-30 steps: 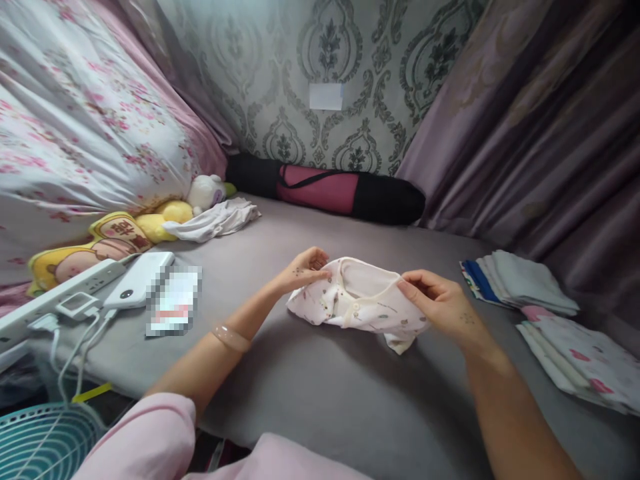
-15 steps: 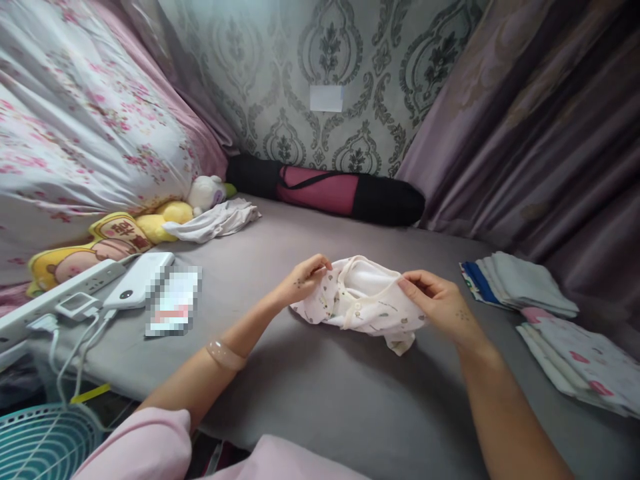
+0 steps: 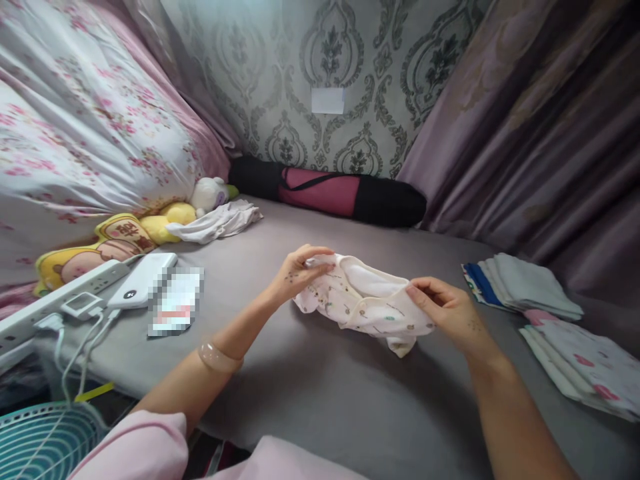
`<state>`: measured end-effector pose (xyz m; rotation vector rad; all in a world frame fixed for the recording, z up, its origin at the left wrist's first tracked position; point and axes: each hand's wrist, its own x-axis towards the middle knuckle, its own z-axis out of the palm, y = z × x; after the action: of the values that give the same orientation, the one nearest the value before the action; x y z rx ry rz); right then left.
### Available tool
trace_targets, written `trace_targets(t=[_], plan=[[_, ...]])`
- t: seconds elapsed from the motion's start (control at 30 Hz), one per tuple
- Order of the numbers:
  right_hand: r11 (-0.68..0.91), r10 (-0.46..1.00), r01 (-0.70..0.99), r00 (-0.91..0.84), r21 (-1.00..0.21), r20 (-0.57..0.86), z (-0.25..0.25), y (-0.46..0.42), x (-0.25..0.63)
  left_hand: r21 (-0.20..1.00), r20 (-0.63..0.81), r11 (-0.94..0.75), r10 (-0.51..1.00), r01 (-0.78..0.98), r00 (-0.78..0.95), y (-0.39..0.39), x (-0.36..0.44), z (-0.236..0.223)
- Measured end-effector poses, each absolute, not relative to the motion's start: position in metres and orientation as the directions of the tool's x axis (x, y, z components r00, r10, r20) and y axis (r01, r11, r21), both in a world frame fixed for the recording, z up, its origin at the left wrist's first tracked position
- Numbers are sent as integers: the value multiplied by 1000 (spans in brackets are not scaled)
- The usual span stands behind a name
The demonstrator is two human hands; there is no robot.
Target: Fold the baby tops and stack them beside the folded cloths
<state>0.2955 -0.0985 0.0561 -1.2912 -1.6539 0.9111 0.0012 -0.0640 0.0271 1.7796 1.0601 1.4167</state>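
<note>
Damask wallpaper (image 3: 331, 50) backs a bed (image 3: 320, 393) spread with a plain grey sheet, a black-and-maroon carry bag (image 3: 320, 193) lying along its far edge; over the middle of the bed, between the two hands, is a small white printed baby top (image 3: 373, 313) with cream edging, its neckline facing up; the left hand (image 3: 303, 270) has a narrow, closed grip on one shoulder, thumb laid over the front and fingers bent along the top edge; the right hand (image 3: 443, 307) pinches the opposite shoulder beside the neckline, thumb in front, fingers curled behind; both forearms reach forward and converge on the cloth, the left wearing a pale bangle (image 3: 220, 360); a cream-edged end hangs below the right grip, and whether it touches the sheet I cannot tell.
</note>
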Motion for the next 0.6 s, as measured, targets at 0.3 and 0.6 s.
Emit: trace_targets(t=[0.3, 0.6], plan=[[189, 979, 372, -144, -909, 144, 55, -101, 296, 849, 464, -477, 879, 230, 108, -63, 5, 27], [216, 974, 374, -153, -902, 170, 59, -100, 293, 924, 338, -344, 939, 168, 64, -66, 2, 32]])
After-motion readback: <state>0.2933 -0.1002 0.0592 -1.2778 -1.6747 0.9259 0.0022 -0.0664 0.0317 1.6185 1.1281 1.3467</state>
